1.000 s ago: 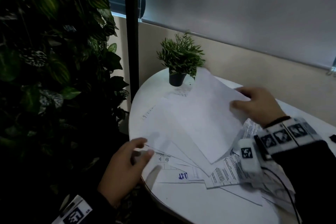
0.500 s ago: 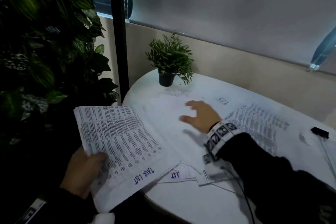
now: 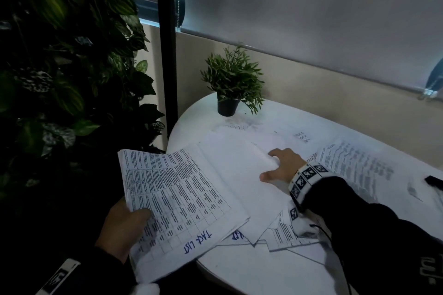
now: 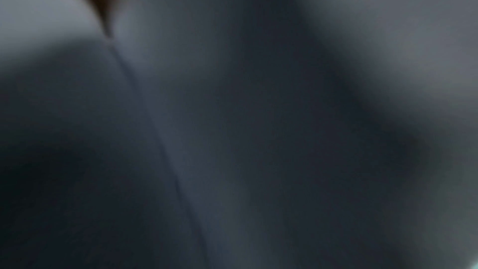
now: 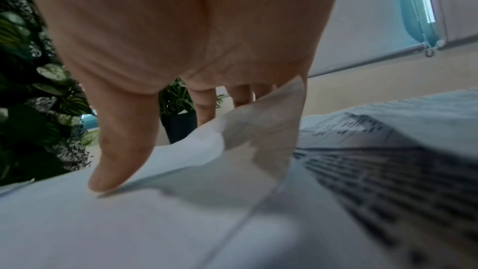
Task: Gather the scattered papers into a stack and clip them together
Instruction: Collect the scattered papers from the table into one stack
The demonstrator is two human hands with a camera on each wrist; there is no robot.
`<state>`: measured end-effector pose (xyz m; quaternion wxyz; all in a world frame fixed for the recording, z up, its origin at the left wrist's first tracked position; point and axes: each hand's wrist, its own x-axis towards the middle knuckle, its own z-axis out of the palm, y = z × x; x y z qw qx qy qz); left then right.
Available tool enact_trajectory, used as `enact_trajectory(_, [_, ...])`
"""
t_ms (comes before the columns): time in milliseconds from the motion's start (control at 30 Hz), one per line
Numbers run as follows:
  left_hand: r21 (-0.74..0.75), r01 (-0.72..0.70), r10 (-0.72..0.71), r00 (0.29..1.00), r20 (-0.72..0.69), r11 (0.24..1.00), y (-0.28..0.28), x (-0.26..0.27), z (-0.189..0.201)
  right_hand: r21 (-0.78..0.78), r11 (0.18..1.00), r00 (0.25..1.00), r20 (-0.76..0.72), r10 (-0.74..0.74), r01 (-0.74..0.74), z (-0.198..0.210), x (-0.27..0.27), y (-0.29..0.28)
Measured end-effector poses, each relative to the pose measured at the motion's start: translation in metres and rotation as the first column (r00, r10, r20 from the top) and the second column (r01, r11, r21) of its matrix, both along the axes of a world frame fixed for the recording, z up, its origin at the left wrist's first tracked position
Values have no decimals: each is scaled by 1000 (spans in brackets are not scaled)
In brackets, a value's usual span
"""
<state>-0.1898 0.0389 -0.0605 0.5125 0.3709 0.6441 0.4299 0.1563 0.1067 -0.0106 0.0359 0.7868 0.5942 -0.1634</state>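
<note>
My left hand grips a stack of printed papers marked "TASK LIST", held partly over the table's left edge. My right hand lies spread on a blank white sheet on the table. Its thumb presses the sheet, whose right edge curls up against the fingers. A printed sheet lies right of that hand, and more papers overlap under the wrist. A black binder clip sits at the far right. The left wrist view is only a dark blur.
A small potted plant stands at the back of the round white table. A wall of dark foliage and a black post stand close on the left. A beige wall with a blind runs behind.
My left hand has lifted the printed stack off the table's edge and holds it. My right hand let go of the raised blank sheet and came down onto a sheet nearer the middle.
</note>
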Motion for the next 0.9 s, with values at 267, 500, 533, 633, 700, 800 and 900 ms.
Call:
enact_trajectory(267, [77,12,-21,993,112,997,0,5,7,1,1000,1000,-9,-2,2,-10,1,2])
enact_trajectory(500, [123,-9,-1,997,81,992,4,7,-3,-4,996,996,-23,-87,87,-7,8,5])
enact_trajectory(533, [125,-30,20,996,86,992,6,6,-6,-1,993,993,-37,-116,116,-4,9,3])
enact_trajectory(633, [121,-88,73,990,119,989,6,4,-4,150,940,909,-339,-242,306,22,12,-9])
enact_trajectory(700, [144,-82,62,988,143,986,4,7,0,353,844,854,-476,-210,404,51,8,-20])
enact_trajectory(800, [151,-55,19,972,233,987,0,18,6,613,750,924,-383,6,249,87,-29,-42])
enact_trajectory(900, [88,-53,14,915,403,995,-5,27,12,614,780,944,-172,283,-122,89,-103,-76])
